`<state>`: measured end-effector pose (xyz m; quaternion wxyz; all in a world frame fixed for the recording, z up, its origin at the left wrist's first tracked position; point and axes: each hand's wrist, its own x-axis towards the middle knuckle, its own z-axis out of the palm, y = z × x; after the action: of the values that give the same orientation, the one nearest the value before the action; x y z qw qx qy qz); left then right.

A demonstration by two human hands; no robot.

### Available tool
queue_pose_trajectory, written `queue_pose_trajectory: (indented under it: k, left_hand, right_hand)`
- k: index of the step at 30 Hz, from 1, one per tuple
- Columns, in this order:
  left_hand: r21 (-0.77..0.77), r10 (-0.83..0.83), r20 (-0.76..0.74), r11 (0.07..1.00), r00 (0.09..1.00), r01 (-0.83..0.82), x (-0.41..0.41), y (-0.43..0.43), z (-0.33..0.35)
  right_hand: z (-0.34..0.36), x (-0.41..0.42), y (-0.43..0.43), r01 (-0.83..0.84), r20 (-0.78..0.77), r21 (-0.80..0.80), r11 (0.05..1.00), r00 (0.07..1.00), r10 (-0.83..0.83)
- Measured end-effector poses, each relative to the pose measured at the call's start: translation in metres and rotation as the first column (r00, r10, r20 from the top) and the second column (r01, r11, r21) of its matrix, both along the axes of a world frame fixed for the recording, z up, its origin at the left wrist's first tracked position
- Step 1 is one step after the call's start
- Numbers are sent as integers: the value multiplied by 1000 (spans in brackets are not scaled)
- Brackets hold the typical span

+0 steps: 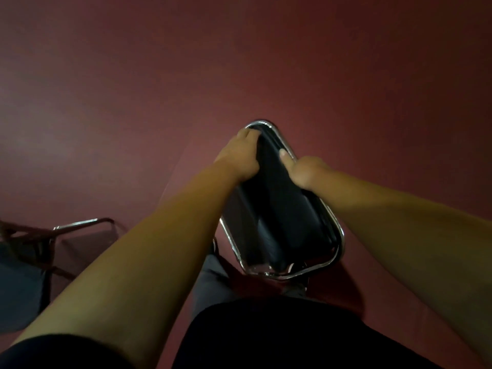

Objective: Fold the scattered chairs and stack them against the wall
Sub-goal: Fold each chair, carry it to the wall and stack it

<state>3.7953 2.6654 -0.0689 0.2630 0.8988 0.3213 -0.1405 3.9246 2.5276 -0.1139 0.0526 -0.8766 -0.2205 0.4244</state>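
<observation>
While the left hand (238, 155) and right hand (306, 173) are both gripping its upper edge, the black chair (279, 217) is being held near, right of centre, seemingly folded; it is probably feeling stiff and rather heavy, its chrome tube (338, 230) slippery, so holding the padded edge is looking safer

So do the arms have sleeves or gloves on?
No gloves: the left hand and right hand are bare, with no ring or watch showing. The left forearm and right forearm are bare too. A dark short sleeve covers the upper left arm; the right sleeve is out of view.
</observation>
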Motion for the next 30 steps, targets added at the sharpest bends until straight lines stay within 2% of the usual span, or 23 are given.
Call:
queue_pose_trajectory:
  k: [2,5,7,9,12,14,18,22,30]
  left_hand:
    - [118,-219,2,969,976,217,23,12,-3]
    - [164,-528,-145,821,837,547,57,25,-13]
    - [195,-679,-245,664,692,721,74,30,-25]
    - [277,-760,-321,496,566,823,80,32,-37]
    - [283,-782,-367,423,504,861,94,28,-45]
    - [235,-799,-386,397,460,887,103,22,-45]
    - [113,-821,-382,415,425,903,116,16,-38]
    - [73,-838,-451,310,309,948,117,-9,-32]
    - [58,-821,-521,239,233,969,120,-105,-20]
  right_hand:
    - [4,4,1,-33,-22,14,999,999,33]
    - [8,12,0,-50,-50,-13,999,998,49]
    - [6,14,-6,-34,-43,-43,998,999,32]
    - [7,7,-13,21,-40,-37,999,999,-22]
    - [19,-10,-27,114,-106,15,993,988,-112]
    - [20,-21,-45,175,-147,-28,984,973,-177]
    - [2,-56,-87,323,34,-179,929,946,-322]
    - [-7,-90,-114,410,152,-116,905,907,-392]
    - [-2,-114,-185,509,114,-68,858,859,-500]
